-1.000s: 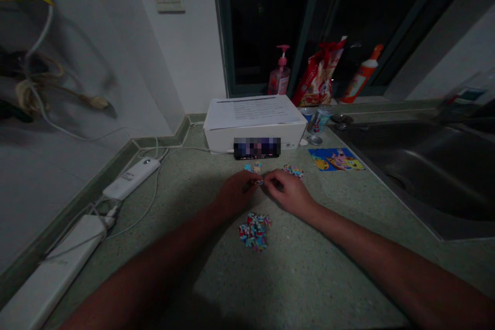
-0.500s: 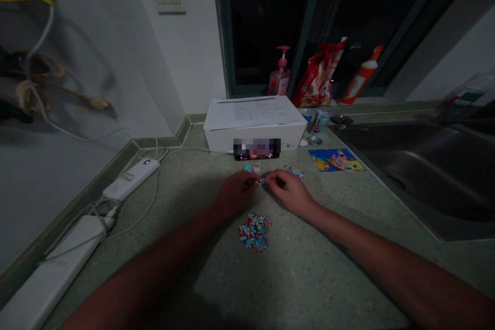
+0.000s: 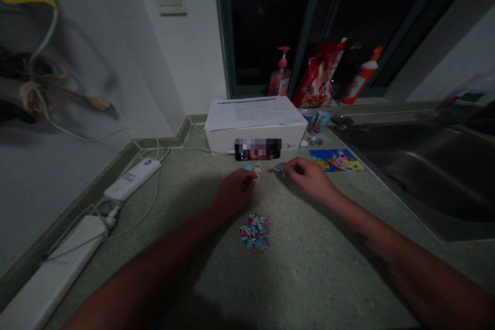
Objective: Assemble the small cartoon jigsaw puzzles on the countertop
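Note:
My left hand [image 3: 235, 193] rests on the speckled green countertop [image 3: 309, 278], its curled fingertips beside a small cluster of jigsaw pieces [image 3: 253, 169]. Whether those fingers hold a piece is hidden. My right hand [image 3: 311, 178] reaches forward, pinching toward a few jigsaw pieces [image 3: 279, 169], and partly covers another cluster. Closer to me lies a loose pile of multicoloured jigsaw pieces [image 3: 255, 232], touched by neither hand. A cartoon picture card [image 3: 336, 160] lies just beyond my right fingers.
A white box [image 3: 253, 136] topped with papers stands behind the pieces, with a blurred phone [image 3: 257, 149] against it. A drink can [image 3: 319, 121] stands beside it. A steel sink [image 3: 417, 165] lies right; a power strip [image 3: 50, 268], white adapter [image 3: 132, 179] and cables lie left.
My hands have parted. The right hand has moved right and forward, and the small piece held between both hands no longer shows there. The left hand has shifted slightly forward.

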{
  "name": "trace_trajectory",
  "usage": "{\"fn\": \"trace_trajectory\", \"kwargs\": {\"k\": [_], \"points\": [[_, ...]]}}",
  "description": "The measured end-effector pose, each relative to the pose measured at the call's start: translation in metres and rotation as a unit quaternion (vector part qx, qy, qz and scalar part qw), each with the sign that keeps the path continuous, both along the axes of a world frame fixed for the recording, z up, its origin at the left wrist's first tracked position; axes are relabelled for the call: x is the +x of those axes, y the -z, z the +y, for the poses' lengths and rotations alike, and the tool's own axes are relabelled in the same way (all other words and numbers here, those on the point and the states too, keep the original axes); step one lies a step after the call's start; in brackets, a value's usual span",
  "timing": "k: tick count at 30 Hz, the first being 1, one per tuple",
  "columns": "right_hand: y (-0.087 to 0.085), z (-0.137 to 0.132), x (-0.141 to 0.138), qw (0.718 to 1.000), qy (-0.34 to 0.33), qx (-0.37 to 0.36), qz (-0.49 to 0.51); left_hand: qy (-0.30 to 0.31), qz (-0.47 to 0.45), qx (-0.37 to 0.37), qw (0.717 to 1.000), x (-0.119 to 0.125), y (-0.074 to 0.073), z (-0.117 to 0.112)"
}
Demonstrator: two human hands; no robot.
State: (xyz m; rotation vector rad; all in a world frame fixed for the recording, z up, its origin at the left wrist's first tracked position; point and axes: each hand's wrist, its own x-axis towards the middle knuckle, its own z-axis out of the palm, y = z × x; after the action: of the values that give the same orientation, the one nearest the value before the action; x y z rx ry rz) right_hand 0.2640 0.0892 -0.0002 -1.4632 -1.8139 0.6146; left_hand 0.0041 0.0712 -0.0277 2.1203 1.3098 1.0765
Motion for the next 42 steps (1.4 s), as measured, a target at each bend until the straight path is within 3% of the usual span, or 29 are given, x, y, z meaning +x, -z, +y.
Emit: {"fn": "trace_trajectory", "kwargs": {"k": [7, 15, 21, 28, 36, 42], "points": [[-0.020, 0.024, 0.051, 0.990, 0.041, -0.115, -0.072, 0.010, -0.011, 0.006, 1.000, 0.000, 0.000, -0.001], [-0.020, 0.024, 0.062, 0.974, 0.030, -0.196, -0.105, 0.006, 0.014, 0.005, 1.000, 0.000, -0.001, 0.000], [-0.010, 0.028, 0.062, 0.974, -0.002, -0.185, -0.130, 0.010, 0.024, 0.014, 1.000, -0.001, -0.002, 0.000], [-0.015, 0.025, 0.057, 0.965, 0.015, -0.225, -0.133, 0.024, 0.014, 0.021, 0.999, -0.001, -0.001, 0.000], [-0.007, 0.029, 0.063, 0.972, -0.011, -0.185, -0.144, 0.019, 0.023, 0.018, 0.999, 0.000, 0.001, 0.001], [-0.014, 0.027, 0.053, 0.977, 0.069, -0.102, -0.175, 0.036, 0.010, 0.046, 0.998, -0.001, 0.000, 0.001]]}}
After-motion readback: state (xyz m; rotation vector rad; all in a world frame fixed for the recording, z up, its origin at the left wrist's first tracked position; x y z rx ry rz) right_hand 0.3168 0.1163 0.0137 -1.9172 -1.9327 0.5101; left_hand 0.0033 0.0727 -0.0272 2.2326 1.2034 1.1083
